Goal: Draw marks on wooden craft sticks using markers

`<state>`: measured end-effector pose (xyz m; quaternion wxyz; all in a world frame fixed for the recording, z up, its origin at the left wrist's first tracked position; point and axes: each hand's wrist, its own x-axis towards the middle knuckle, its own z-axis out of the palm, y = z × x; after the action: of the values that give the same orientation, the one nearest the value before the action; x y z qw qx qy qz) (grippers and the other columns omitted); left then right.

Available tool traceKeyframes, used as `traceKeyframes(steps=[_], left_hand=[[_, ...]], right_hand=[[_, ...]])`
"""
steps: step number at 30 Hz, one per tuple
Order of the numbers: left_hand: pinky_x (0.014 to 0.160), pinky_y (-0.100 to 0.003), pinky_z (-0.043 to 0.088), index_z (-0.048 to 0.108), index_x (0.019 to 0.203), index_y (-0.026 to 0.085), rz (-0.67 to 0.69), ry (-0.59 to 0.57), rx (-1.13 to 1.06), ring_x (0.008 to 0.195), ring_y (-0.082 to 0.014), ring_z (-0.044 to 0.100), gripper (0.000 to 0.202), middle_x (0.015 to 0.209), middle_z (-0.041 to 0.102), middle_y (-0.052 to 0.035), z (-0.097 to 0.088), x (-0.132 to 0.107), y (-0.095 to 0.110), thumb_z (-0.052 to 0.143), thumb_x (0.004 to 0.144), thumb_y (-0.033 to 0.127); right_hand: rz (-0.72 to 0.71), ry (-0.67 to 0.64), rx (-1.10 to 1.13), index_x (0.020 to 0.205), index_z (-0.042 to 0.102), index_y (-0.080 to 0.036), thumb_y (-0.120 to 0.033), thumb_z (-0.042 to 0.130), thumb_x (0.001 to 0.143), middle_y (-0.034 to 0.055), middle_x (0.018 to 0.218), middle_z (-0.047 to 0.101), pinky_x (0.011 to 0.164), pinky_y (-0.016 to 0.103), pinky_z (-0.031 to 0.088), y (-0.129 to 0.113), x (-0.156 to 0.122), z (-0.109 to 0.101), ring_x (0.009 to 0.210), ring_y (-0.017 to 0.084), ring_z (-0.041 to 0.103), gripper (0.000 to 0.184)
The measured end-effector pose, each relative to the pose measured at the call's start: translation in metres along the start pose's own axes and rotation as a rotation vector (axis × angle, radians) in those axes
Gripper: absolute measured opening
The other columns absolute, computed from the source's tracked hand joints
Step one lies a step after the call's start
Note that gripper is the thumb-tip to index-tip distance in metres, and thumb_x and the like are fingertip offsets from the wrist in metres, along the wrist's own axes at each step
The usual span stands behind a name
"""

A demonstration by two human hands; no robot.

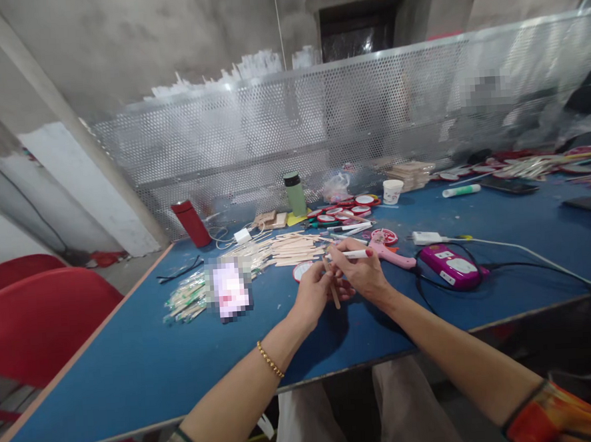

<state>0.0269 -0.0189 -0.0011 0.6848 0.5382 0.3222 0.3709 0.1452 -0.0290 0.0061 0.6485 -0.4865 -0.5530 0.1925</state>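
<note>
My left hand [315, 288] is closed around a flat wooden stick [335, 294], whose lower end juts down below the fingers. My right hand [363, 273] grips a white pen with a red end [352, 254], its tip side close to the stick. Both hands meet just above the blue table. Just beyond the left hand lies a round white disc with a red rim [302, 271], and a spread of loose wooden sticks [297, 247] is behind it. A pink glue gun [393, 253] rests to the right of my right hand.
Bagged sticks [187, 299] and a blurred-out phone [231, 290] lie left. A red bottle [191, 224], green flask [295, 195] and paper cup [392, 192] stand behind. On the right are a purple power strip [451, 266] and cables. A red chair [46, 323] stands beside the table.
</note>
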Motion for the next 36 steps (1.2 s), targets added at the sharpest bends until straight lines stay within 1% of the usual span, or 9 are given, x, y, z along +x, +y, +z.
traceKeyframes(steps=[3,7,13,21,29,32,36], left_hand=[[0.06,-0.035,0.058,0.053,0.087,0.019,0.001,0.005,-0.009,0.058,-0.0203,0.069,0.037,0.063,0.064,0.0003,-0.0007,0.0006,-0.0015,0.071,0.069,0.045],[0.059,-0.034,0.057,0.053,0.087,0.019,-0.002,0.006,-0.006,0.059,-0.0203,0.069,0.037,0.064,0.064,-0.0003,-0.0012,0.0007,-0.0014,0.071,0.07,0.046],[0.058,-0.033,0.057,0.051,0.082,0.018,-0.014,-0.008,-0.005,0.056,-0.0191,0.068,0.041,0.061,0.063,0.0008,-0.0008,0.0003,0.0008,0.073,0.068,0.049],[0.06,-0.034,0.058,0.053,0.085,0.019,-0.018,-0.003,0.001,0.058,-0.0203,0.069,0.035,0.063,0.065,-0.0002,0.0,-0.001,0.0017,0.071,0.071,0.045],[0.059,-0.033,0.058,0.051,0.081,0.019,-0.019,-0.007,0.01,0.056,-0.0193,0.069,0.032,0.062,0.065,0.0,0.0008,-0.0011,0.003,0.069,0.072,0.044],[0.058,-0.032,0.057,0.051,0.082,0.019,-0.015,-0.004,-0.001,0.054,-0.0182,0.068,0.034,0.061,0.065,0.0007,0.0006,-0.0006,0.002,0.07,0.071,0.044],[0.059,-0.033,0.058,0.051,0.086,0.019,-0.012,-0.004,-0.018,0.056,-0.0191,0.068,0.036,0.062,0.064,0.0002,-0.0001,-0.0001,0.0006,0.071,0.071,0.044]], right_hand=[[0.02,0.008,0.008,0.068,0.055,-0.022,-0.053,0.059,0.082,-0.0023,0.051,0.058,0.037,0.022,0.043,-0.0008,0.0001,-0.0001,0.039,0.012,0.054,0.035],[0.003,-0.005,0.001,0.067,0.054,-0.022,-0.053,0.059,0.081,-0.0017,0.052,0.059,0.039,0.023,0.044,-0.0004,0.0006,-0.0006,0.042,0.013,0.055,0.035],[0.006,-0.018,-0.019,0.068,0.055,-0.021,-0.054,0.058,0.082,-0.0017,0.052,0.059,0.039,0.023,0.044,-0.0016,0.0004,-0.0013,0.041,0.013,0.056,0.036],[0.026,0.003,0.003,0.068,0.054,-0.021,-0.055,0.06,0.081,-0.0023,0.05,0.059,0.037,0.021,0.043,-0.0037,0.0,-0.0016,0.039,0.012,0.054,0.037],[0.009,-0.004,-0.009,0.066,0.055,-0.021,-0.049,0.059,0.082,-0.0019,0.052,0.059,0.037,0.021,0.043,-0.0025,0.0002,-0.0008,0.04,0.012,0.055,0.033],[0.018,0.005,-0.006,0.066,0.054,-0.021,-0.052,0.059,0.082,-0.0022,0.051,0.058,0.037,0.021,0.042,-0.0036,0.0001,-0.0007,0.039,0.012,0.054,0.035],[0.038,0.027,0.008,0.067,0.054,-0.021,-0.055,0.06,0.081,-0.0019,0.051,0.06,0.036,0.021,0.042,-0.0056,0.0,-0.001,0.038,0.012,0.054,0.037]])
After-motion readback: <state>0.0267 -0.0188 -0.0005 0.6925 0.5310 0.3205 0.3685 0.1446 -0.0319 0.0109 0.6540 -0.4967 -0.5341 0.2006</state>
